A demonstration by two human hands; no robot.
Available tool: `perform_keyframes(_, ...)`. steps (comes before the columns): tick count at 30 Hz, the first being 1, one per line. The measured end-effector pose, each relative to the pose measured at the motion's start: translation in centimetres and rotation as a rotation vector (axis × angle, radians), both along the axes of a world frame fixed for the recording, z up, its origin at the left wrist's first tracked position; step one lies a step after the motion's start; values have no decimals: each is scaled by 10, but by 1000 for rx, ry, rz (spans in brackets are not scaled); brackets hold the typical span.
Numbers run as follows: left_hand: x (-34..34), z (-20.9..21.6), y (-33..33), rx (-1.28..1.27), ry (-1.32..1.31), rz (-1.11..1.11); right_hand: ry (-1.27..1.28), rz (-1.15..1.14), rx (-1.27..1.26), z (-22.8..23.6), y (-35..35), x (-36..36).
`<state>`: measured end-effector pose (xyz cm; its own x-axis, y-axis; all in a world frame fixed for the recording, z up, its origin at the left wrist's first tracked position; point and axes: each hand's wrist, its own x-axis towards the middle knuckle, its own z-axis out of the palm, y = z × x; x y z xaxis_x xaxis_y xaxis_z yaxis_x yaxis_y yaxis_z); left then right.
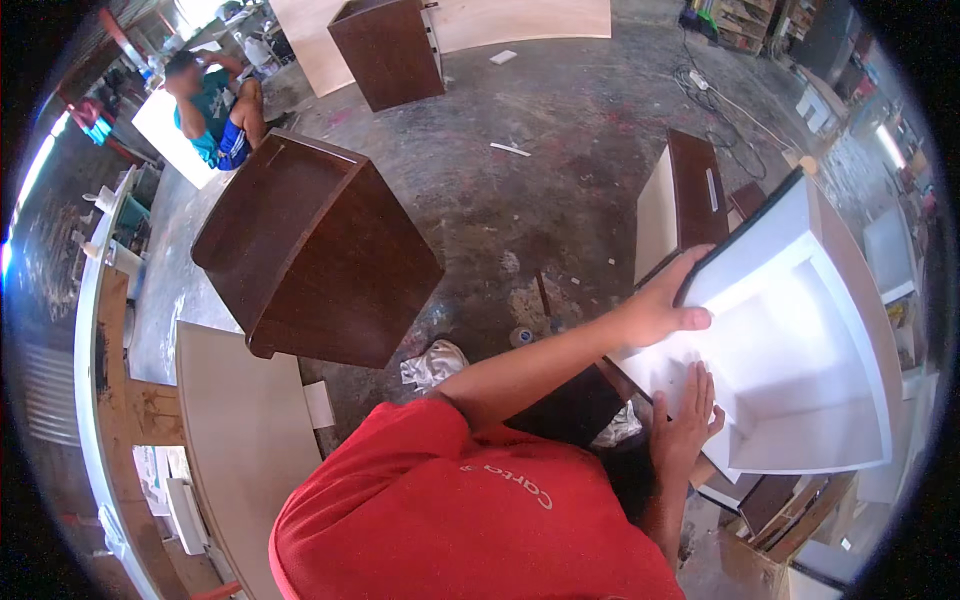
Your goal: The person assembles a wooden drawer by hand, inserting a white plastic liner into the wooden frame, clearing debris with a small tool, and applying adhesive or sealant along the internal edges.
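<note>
Left hand (664, 302) gripping box (800, 355), right hand (686, 418) touching

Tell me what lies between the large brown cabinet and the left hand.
Between cabinet and left hand, the head view shows grey floor, a thin brown strip and a small round object.

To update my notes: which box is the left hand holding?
The large white-lined box at right; the left box and top box are dark brown, untouched.

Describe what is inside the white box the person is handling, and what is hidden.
Inside the white box, pale inner walls show. The left hand grips its edge, thumb inward; the right hand seems spread against a wall. The patches beneath both hands are covered.
</note>
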<state>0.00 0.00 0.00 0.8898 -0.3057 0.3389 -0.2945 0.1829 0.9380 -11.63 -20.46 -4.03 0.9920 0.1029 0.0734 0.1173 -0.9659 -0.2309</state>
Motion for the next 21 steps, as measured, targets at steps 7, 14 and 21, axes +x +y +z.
perform_keyframes(7, -6, 14, -4, -66, 23, 50, -159, -117, -28, 7, -62, -6)
perform_keyframes(14, -9, -21, -4, -101, 40, 50, -124, -253, 30, -3, -83, -21)
perform_keyframes(21, 10, -12, -3, -114, 51, 10, -151, -270, -68, -3, -43, -10)
